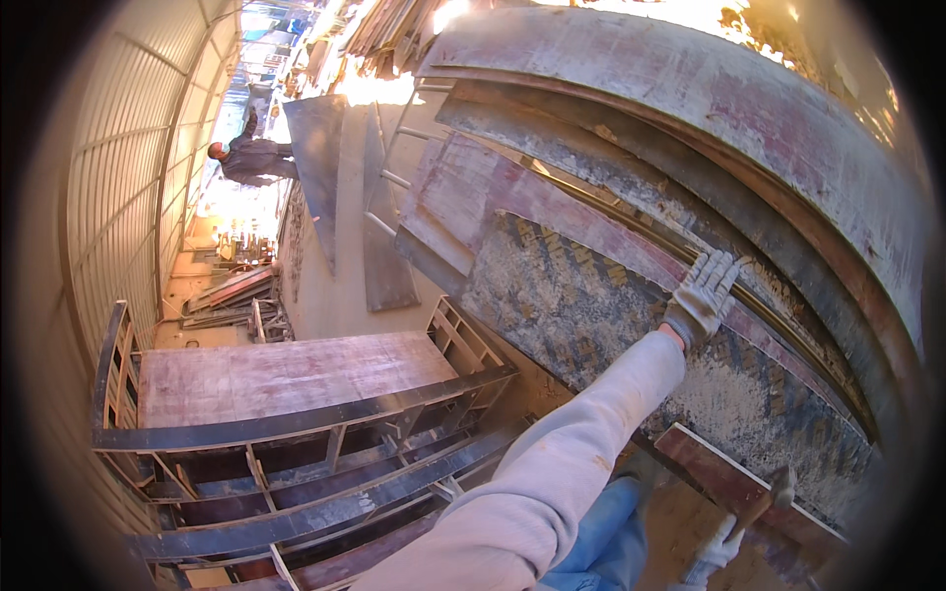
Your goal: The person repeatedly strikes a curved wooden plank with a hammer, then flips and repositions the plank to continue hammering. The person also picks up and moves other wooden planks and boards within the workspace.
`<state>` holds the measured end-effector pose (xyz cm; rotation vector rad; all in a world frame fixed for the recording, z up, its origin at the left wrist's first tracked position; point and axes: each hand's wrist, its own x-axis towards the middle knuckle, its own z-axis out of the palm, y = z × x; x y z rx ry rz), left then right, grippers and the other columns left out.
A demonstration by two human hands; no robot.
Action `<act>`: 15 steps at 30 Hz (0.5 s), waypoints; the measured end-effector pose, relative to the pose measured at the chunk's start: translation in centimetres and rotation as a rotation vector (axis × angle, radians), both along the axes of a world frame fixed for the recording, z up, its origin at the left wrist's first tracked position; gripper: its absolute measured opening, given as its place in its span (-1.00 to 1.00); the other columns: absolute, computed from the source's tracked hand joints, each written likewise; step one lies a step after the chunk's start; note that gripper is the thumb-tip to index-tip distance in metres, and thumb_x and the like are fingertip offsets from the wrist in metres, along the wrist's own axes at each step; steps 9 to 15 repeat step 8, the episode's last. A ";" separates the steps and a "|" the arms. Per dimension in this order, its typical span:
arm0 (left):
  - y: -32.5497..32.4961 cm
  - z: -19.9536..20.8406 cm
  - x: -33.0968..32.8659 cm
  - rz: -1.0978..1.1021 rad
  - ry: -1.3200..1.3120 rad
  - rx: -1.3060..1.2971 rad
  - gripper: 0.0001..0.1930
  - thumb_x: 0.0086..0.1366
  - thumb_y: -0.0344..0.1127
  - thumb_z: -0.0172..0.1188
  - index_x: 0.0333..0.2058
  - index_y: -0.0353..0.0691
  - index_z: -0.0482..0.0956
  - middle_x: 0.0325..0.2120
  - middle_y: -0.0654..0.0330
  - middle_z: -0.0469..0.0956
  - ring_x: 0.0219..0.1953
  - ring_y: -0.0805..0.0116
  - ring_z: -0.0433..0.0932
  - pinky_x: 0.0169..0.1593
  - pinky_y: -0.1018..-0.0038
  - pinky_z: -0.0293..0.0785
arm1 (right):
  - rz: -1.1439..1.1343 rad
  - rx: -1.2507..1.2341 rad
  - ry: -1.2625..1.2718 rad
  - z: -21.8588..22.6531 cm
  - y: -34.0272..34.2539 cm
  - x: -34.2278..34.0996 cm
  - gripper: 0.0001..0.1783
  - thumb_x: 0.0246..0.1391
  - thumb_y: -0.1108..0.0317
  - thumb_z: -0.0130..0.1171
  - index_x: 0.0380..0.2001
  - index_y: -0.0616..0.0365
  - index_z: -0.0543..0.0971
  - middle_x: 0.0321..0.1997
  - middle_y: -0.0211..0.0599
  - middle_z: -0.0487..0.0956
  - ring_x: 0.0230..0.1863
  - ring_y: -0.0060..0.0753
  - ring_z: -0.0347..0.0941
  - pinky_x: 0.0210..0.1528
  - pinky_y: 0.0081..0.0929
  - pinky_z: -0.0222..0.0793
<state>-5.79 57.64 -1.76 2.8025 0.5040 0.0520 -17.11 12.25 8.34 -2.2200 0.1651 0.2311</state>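
Note:
My left hand (pixel 702 300), in a pale work glove, lies flat with its fingers spread at the upper edge of a worn, speckled panel (pixel 581 305). Its fingertips reach over a long gap between this panel and the boards behind. Low on the right, my right hand (pixel 717 552), also gloved, is closed round the handle of a hammer (pixel 782 489). The hammer's head is up, in front of a narrow reddish board (pixel 709 463). The rim shade partly hides my right forearm.
Large curved, weathered boards (pixel 631 59) are stacked beyond my left hand. A wooden frame with a reddish panel (pixel 296 379) stands at lower left. Scrap timber (pixel 232 295) lies near a ribbed wall (pixel 118 148). Another person (pixel 251 161) is in the distance beside a leaning dark sheet (pixel 315 167).

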 end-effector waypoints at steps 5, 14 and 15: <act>0.0 3.1 -0.3 0.018 -0.154 -0.007 -0.33 0.54 0.01 -0.09 0.48 -0.24 0.21 0.53 0.00 0.12 0.58 0.04 0.02 0.64 0.15 -0.19 | -0.016 0.431 0.573 10.1 0.0 2.2 -0.75 0.35 0.27 0.27 -0.08 0.22 0.56 -0.58 -0.40 0.47 -0.69 -0.59 0.33 -0.65 -0.53 0.29; -0.6 6.9 -1.3 0.085 -0.166 -0.057 -0.35 0.58 0.03 -0.14 0.49 -0.22 0.19 0.54 0.00 0.11 0.59 0.04 0.02 0.64 0.15 -0.21 | 0.152 0.423 0.778 14.6 1.0 5.9 -0.50 0.28 0.27 0.33 0.18 0.24 0.45 -0.45 -0.21 0.58 -0.56 -0.30 0.52 -0.48 -0.39 0.47; -0.6 6.9 -1.3 0.085 -0.166 -0.057 -0.35 0.58 0.03 -0.14 0.49 -0.22 0.19 0.54 0.00 0.11 0.59 0.04 0.02 0.64 0.15 -0.21 | 0.152 0.423 0.778 14.6 1.0 5.9 -0.50 0.28 0.27 0.33 0.18 0.24 0.45 -0.45 -0.21 0.58 -0.56 -0.30 0.52 -0.48 -0.39 0.47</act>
